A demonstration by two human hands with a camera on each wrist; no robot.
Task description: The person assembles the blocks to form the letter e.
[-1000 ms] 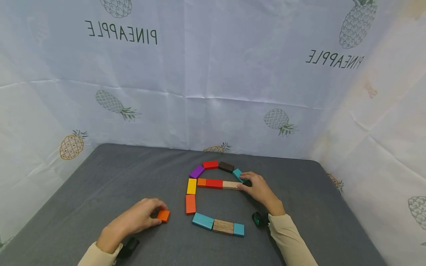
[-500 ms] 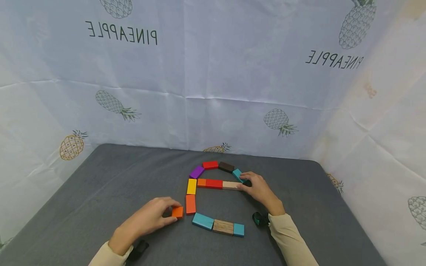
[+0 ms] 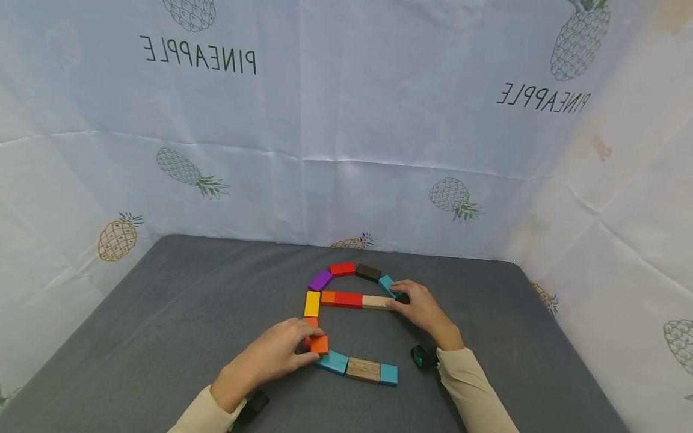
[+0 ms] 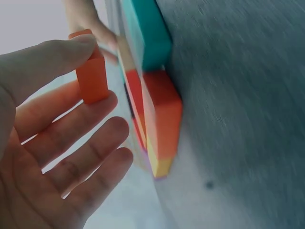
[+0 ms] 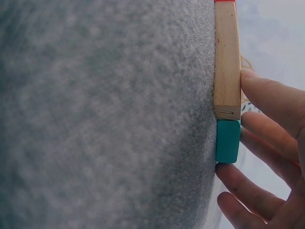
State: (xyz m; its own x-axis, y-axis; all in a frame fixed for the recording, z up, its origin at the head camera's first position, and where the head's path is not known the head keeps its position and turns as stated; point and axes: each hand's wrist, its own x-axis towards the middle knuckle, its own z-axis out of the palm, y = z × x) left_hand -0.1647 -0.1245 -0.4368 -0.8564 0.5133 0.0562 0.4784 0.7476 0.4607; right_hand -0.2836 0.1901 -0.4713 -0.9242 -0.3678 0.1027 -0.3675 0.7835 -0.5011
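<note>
My left hand (image 3: 273,355) pinches a small orange block (image 4: 93,81) between thumb and fingertips. In the left wrist view the block is up off the grey cloth, beside the row. From the head it overlaps a red-orange block (image 3: 310,322) and the end of a teal block (image 3: 334,362). My right hand (image 3: 425,310) rests at the row's right side, fingers fairly straight. Its thumb touches a pale wooden block (image 5: 228,57), and its other fingertips lie around a small teal block (image 5: 228,141) at that block's end.
Flat blocks form a curved outline with a crossbar: yellow (image 3: 311,304), purple (image 3: 320,280), red (image 3: 343,269) and dark brown (image 3: 368,272) among them. A brown wooden block (image 3: 363,370) and a short teal block (image 3: 388,374) lie nearest. A pineapple-print curtain (image 3: 346,120) stands behind.
My left hand has carried the small orange block rightward from the left of the outline to over the red-orange and teal blocks. The right hand has stayed still.
</note>
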